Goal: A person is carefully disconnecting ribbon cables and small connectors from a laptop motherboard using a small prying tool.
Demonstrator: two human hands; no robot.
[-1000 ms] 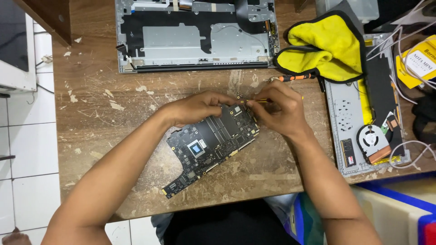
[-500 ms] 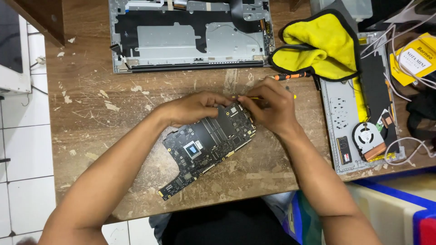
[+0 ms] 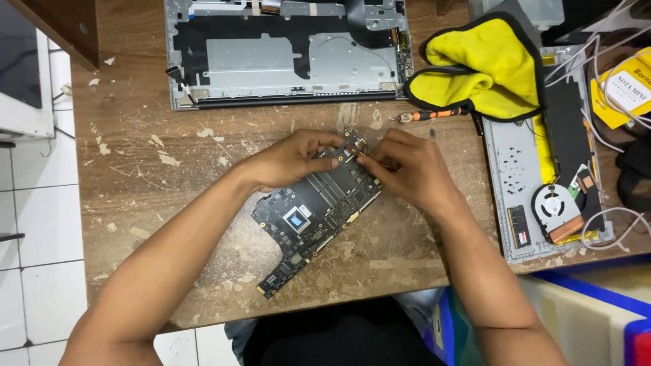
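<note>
Both hands pinch at the far corner of a laptop motherboard point(image 3: 317, 210): the left hand point(image 3: 288, 161) curls over that end with fingers closed on its edge, the right hand point(image 3: 407, 169) works narrow fingertips against a small part there, too small to identify. The board lies diagonally on the scarred wooden table point(image 3: 169, 176), its near end free. A slip could flex the board or tear the tiny part. Beyond lie the open laptop chassis point(image 3: 285, 54), an orange screwdriver point(image 3: 434, 114) and a yellow cloth point(image 3: 485, 68).

A scratched wooden table point(image 3: 169, 176) filled the frame; white floor tiles point(image 3: 34, 237) showed along the left edge.
</note>
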